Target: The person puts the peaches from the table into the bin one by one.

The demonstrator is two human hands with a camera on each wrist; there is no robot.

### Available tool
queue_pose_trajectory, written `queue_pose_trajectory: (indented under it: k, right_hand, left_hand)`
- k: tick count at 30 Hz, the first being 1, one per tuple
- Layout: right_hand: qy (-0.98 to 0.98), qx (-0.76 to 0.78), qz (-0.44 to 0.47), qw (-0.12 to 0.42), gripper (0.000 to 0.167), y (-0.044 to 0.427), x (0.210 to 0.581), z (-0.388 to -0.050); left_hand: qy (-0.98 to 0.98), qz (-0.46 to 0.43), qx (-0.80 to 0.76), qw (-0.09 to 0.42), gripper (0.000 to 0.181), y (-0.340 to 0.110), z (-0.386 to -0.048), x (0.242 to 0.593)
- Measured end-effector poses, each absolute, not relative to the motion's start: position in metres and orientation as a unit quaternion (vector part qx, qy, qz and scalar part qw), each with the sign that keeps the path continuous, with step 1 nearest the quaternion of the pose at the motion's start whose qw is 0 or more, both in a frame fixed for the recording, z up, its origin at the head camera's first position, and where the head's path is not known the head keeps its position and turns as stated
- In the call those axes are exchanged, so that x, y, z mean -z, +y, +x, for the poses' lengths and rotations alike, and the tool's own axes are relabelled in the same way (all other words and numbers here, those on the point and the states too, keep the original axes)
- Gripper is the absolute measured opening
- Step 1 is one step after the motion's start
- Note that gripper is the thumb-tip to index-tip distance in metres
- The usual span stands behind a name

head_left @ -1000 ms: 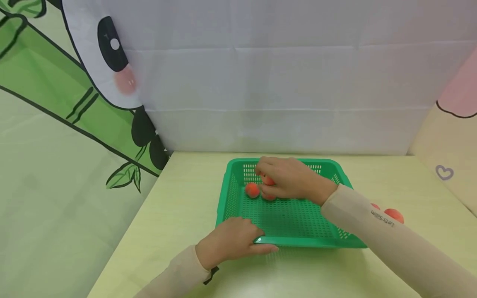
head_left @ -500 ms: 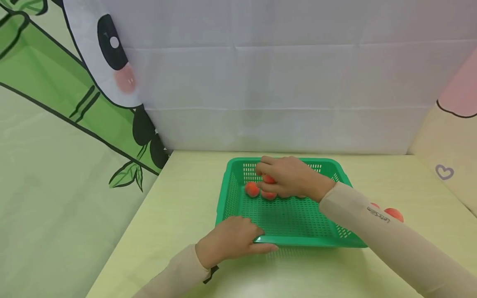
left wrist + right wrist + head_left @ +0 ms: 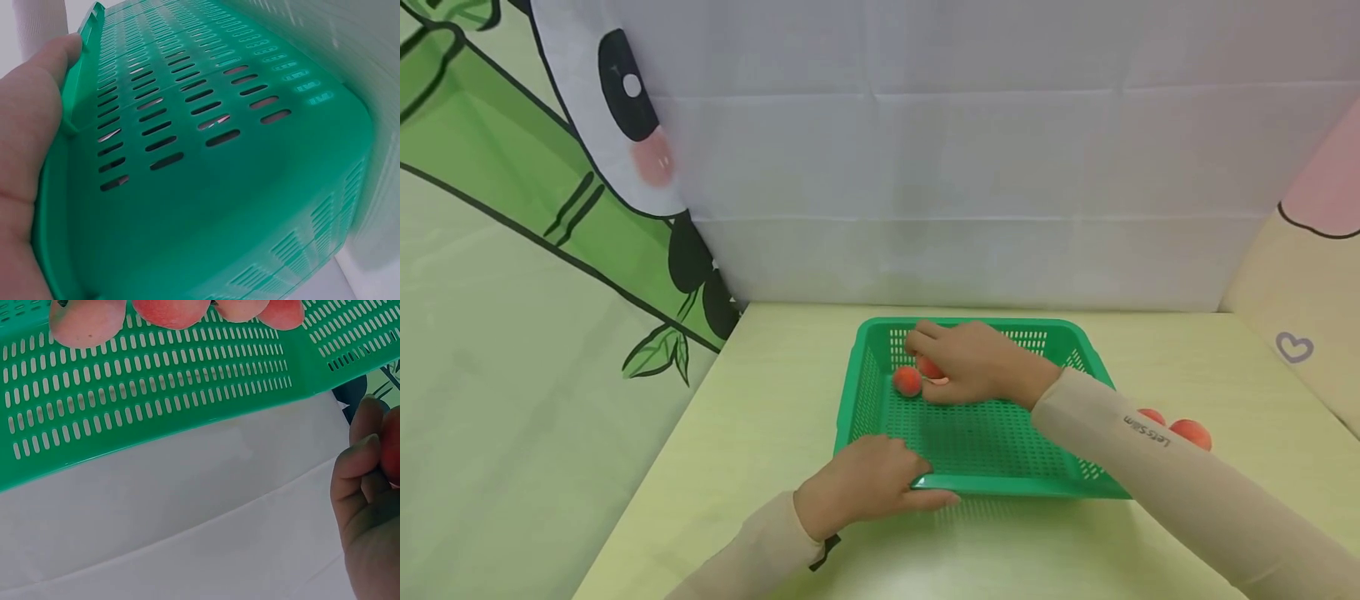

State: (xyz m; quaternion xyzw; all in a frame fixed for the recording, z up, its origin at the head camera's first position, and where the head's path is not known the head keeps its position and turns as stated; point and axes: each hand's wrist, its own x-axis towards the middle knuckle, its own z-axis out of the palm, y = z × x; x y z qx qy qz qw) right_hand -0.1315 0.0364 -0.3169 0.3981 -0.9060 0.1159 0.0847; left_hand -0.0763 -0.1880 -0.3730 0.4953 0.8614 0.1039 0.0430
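The left hand (image 3: 868, 483) grips the near left rim of the green basket (image 3: 1022, 486), fingers over the edge and thumb along its outside; the left wrist view shows this hand (image 3: 28, 137) on the rim beside the slotted wall (image 3: 187, 219). Inside the basket, towards the back left, the right hand (image 3: 973, 362) holds a red peach (image 3: 929, 367). Just left of that lies another peach (image 3: 907, 381). In the right wrist view the hand (image 3: 375, 512) pinches a peach (image 3: 392, 447) cut off by the frame edge, and several peaches (image 3: 172, 309) sit in a row in the basket.
Two peaches (image 3: 1191, 434) lie on the pale yellow table (image 3: 760, 400) right of the basket, partly behind the right sleeve (image 3: 1180, 467). A whitish cloth (image 3: 970, 167) hangs behind the table, with printed cloths at both sides.
The right hand has shifted slightly left and lower with its peach, closer to the leftmost peach, and covers the peaches seen beneath it before. The left hand and the basket have stayed put.
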Motion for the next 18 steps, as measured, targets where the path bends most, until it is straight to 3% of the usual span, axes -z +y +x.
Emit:
queue_pose_trajectory:
  k: [7,18]
  right_hand:
    - [-0.906,-0.106,0.406,0.062,0.037,0.032,0.32,-0.136]
    - [-0.906,-0.077,0.413,0.045,0.027,0.028,0.332,-0.144]
  left_hand:
    - [0.862,0.496,-0.101,0.038,0.066,-0.185,-0.078,0.374]
    - [0.862,0.495,-0.099,0.036,0.067,-0.18,-0.079,0.377]
